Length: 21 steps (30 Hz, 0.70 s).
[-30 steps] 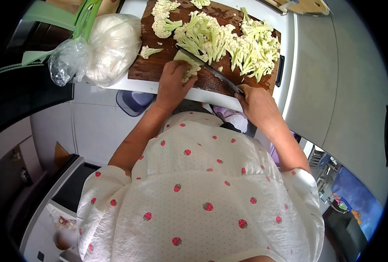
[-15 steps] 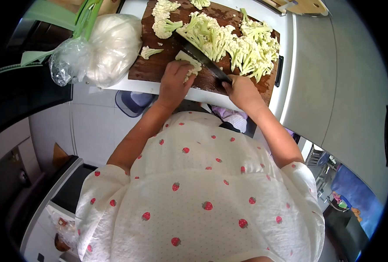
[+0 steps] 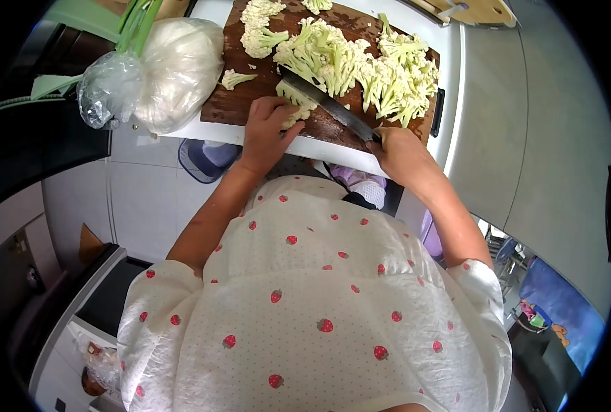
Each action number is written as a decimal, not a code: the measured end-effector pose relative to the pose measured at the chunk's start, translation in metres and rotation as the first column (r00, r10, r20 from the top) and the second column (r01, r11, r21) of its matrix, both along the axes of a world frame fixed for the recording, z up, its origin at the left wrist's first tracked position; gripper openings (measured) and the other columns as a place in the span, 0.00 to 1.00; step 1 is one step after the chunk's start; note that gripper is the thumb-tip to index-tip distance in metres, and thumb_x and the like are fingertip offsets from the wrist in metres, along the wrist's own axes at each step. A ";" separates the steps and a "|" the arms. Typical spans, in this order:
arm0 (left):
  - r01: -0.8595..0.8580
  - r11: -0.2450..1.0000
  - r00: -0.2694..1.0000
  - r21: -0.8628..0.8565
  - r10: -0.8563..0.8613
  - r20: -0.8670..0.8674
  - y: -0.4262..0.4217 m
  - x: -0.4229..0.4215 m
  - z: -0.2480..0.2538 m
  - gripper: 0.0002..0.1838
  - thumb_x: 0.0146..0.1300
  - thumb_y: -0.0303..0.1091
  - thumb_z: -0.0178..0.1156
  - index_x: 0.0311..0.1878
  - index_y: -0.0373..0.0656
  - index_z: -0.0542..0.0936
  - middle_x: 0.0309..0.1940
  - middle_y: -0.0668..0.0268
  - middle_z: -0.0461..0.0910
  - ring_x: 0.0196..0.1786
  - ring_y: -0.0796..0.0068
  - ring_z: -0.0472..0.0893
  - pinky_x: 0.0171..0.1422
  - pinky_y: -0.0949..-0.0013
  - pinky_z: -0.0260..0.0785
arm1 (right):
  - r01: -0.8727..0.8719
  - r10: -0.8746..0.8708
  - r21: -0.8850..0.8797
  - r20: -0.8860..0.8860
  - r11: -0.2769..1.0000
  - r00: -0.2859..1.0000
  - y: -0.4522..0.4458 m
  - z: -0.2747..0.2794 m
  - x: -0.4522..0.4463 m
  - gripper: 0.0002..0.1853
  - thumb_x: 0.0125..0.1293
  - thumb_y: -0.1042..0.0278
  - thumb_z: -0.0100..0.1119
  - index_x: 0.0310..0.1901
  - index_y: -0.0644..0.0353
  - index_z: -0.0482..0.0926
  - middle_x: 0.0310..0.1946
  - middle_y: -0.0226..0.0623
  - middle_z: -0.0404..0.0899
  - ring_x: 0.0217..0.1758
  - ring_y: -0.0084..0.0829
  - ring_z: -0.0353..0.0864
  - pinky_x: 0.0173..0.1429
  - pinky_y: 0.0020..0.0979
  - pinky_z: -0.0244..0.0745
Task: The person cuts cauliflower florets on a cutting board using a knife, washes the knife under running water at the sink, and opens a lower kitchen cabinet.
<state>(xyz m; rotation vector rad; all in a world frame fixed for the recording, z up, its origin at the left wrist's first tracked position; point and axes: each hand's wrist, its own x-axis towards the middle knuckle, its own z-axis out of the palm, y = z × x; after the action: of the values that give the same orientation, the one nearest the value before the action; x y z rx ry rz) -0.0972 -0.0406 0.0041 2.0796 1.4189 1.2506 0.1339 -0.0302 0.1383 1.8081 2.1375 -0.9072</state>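
My right hand (image 3: 403,155) grips the handle of a dark-bladed kitchen knife (image 3: 329,104), whose blade slants up and left across the wooden cutting board (image 3: 240,106). Under the blade's left side lies a cauliflower piece (image 3: 297,110). Around its left edge, the fingers of my left hand (image 3: 265,130) are bent and hold it against the board. Cut cauliflower florets (image 3: 333,58) are heaped beyond the knife, with another pile of florets (image 3: 405,82) on the right. A small loose floret (image 3: 236,79) lies to the left of my left hand.
A knotted plastic bag (image 3: 182,75) with whitish contents stands at the board's left, beside long green stalks (image 3: 139,27). The board rests on a white counter (image 3: 212,132). A grey cabinet surface (image 3: 484,123) runs along the right, and a blue-rimmed bin (image 3: 206,161) is on the floor below.
My right hand and the knife have shifted a little right and toward me. My left hand has moved slightly left, still at the cauliflower piece.
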 end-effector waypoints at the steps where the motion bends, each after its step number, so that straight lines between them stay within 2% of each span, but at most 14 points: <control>1: 0.007 1.000 1.000 -0.003 -0.007 0.001 0.000 0.000 0.000 0.18 0.44 0.30 0.72 0.41 0.43 0.81 0.43 0.62 0.76 0.48 0.58 0.73 0.54 0.61 0.67 | -0.033 0.033 -0.011 -0.005 0.999 0.999 0.003 0.000 0.000 0.11 0.63 0.69 0.54 0.38 0.71 0.78 0.29 0.60 0.77 0.37 0.56 0.78 0.44 0.46 0.71; 5: 0.007 1.000 1.000 -0.009 -0.007 -0.005 0.000 0.002 -0.001 0.17 0.44 0.30 0.72 0.40 0.43 0.81 0.42 0.63 0.77 0.48 0.59 0.73 0.53 0.60 0.67 | -0.111 0.111 0.008 0.022 0.994 0.994 0.015 -0.030 -0.008 0.12 0.64 0.68 0.53 0.39 0.71 0.78 0.31 0.59 0.78 0.38 0.56 0.78 0.45 0.47 0.72; 6: 0.011 1.000 1.000 -0.009 -0.011 -0.003 0.000 0.003 -0.001 0.17 0.44 0.30 0.72 0.40 0.43 0.81 0.42 0.63 0.77 0.48 0.59 0.73 0.53 0.60 0.67 | -0.081 0.082 -0.007 0.067 0.997 0.994 0.016 -0.048 -0.015 0.12 0.64 0.67 0.53 0.39 0.69 0.79 0.32 0.58 0.79 0.39 0.55 0.79 0.46 0.46 0.73; 9: 0.031 0.999 0.999 0.007 -0.031 -0.021 -0.001 0.001 -0.002 0.20 0.42 0.31 0.73 0.43 0.43 0.80 0.42 0.62 0.75 0.48 0.57 0.72 0.53 0.59 0.68 | 0.006 -0.008 0.046 0.051 0.999 0.999 0.007 -0.045 -0.032 0.12 0.65 0.67 0.53 0.39 0.67 0.80 0.30 0.57 0.79 0.38 0.54 0.79 0.45 0.46 0.73; 10: 0.035 0.999 0.999 -0.006 -0.035 -0.009 -0.002 0.002 -0.001 0.21 0.43 0.31 0.73 0.44 0.43 0.80 0.43 0.61 0.75 0.49 0.56 0.72 0.54 0.59 0.68 | 0.047 -0.045 0.048 -0.035 0.998 0.998 0.008 -0.046 -0.027 0.11 0.65 0.66 0.53 0.40 0.67 0.79 0.28 0.57 0.79 0.36 0.54 0.79 0.43 0.46 0.72; 11: 0.037 0.999 0.999 -0.009 -0.037 0.007 0.000 0.003 0.000 0.23 0.43 0.32 0.73 0.45 0.43 0.79 0.44 0.61 0.75 0.49 0.56 0.72 0.54 0.59 0.68 | 0.085 -0.078 0.056 -0.118 0.995 0.990 0.010 -0.045 -0.022 0.11 0.65 0.66 0.54 0.40 0.67 0.79 0.26 0.56 0.78 0.34 0.54 0.79 0.41 0.45 0.72; 15: 0.042 0.995 0.998 -0.088 -0.037 0.049 -0.005 -0.006 0.007 0.24 0.44 0.32 0.73 0.47 0.42 0.79 0.46 0.60 0.74 0.51 0.56 0.72 0.56 0.59 0.67 | 0.130 -0.127 0.004 -0.176 0.991 0.976 -0.003 -0.014 -0.017 0.13 0.65 0.64 0.54 0.36 0.69 0.78 0.27 0.59 0.77 0.35 0.58 0.77 0.42 0.49 0.71; 17: 0.029 0.993 0.999 -0.116 -0.027 0.017 -0.007 -0.011 0.006 0.23 0.46 0.32 0.73 0.47 0.42 0.78 0.50 0.59 0.75 0.53 0.58 0.74 0.57 0.62 0.68 | 0.131 -0.130 -0.005 -0.169 0.991 0.977 -0.011 0.000 -0.012 0.13 0.65 0.64 0.54 0.36 0.69 0.78 0.27 0.60 0.77 0.35 0.58 0.77 0.42 0.49 0.71; 21: 0.057 0.991 0.997 -0.121 -0.049 0.067 -0.008 -0.011 0.002 0.21 0.46 0.31 0.72 0.46 0.41 0.79 0.49 0.59 0.75 0.51 0.58 0.76 0.54 0.63 0.70 | 0.082 -0.087 -0.051 -0.102 0.995 0.991 -0.011 0.011 -0.005 0.14 0.65 0.63 0.54 0.37 0.69 0.78 0.28 0.61 0.77 0.37 0.59 0.77 0.43 0.49 0.71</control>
<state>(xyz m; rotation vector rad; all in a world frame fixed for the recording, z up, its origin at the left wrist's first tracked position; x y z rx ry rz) -0.1081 -0.0489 0.0058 1.9659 1.3680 1.1681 0.1284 -0.0417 0.1495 1.8808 2.0947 -1.0850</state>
